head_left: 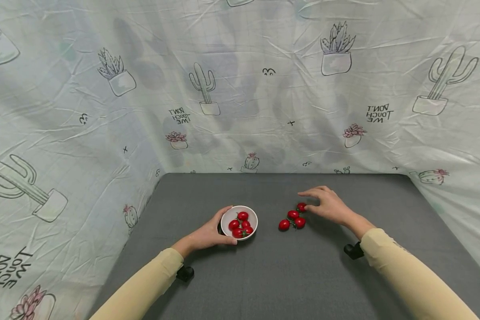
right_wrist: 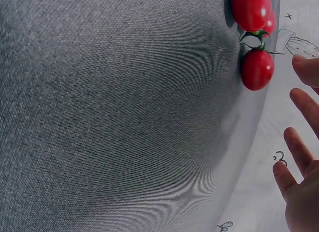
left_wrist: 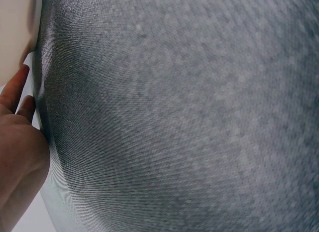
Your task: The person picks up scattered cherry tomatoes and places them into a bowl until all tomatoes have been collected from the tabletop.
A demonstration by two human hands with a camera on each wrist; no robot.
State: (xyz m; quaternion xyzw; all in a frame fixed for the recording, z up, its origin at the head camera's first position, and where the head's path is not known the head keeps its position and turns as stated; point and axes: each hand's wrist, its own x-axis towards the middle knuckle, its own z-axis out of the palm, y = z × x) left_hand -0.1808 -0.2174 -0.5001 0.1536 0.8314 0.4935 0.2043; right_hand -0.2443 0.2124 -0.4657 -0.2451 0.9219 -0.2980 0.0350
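Note:
On the left side, my left hand (head_left: 206,234) holds a small white bowl (head_left: 232,214), thumb at the near side and fingers round the far left side. Several red cherry tomatoes (head_left: 234,225) lie in the bowl. Only part of the bowl (left_wrist: 17,33) and hand (left_wrist: 20,147) shows in the left wrist view. To the right, several more cherry tomatoes (head_left: 284,225) with green stems rest on the table. My right hand (head_left: 331,206) hovers with spread fingers about the farthest tomato (head_left: 302,207), its thumb beside it; whether they touch I cannot tell.
A dark grey cloth-covered table (head_left: 260,275) lies beneath both hands. Behind it and along the sides hangs a pale curtain (head_left: 232,129) printed with potted cacti. Black wrist devices (head_left: 185,273) sit under the cream sleeves (head_left: 144,282).

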